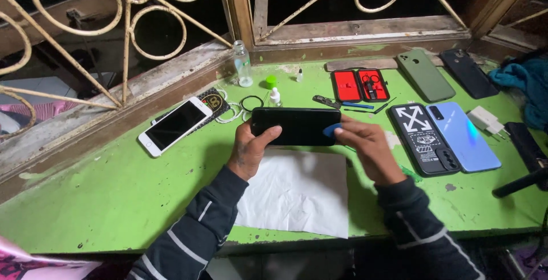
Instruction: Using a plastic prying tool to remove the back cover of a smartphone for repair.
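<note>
A black smartphone [294, 126] is held flat just above the green table, screen side up. My left hand [248, 148] grips its left end with the thumb across the glass. My right hand [365, 143] is at the phone's right end and pinches a small blue plastic pick [332, 131] against that edge. A white sheet of paper [299, 191] lies on the table right below the phone and both hands.
On the green table [103, 200] lie a white phone [174, 126], a black patterned phone [422, 137], a blue phone [465, 137], a green phone [425, 74], a dark phone [468, 71], a red open tool case [359, 85], a clear bottle [242, 63], a white charger [486, 121].
</note>
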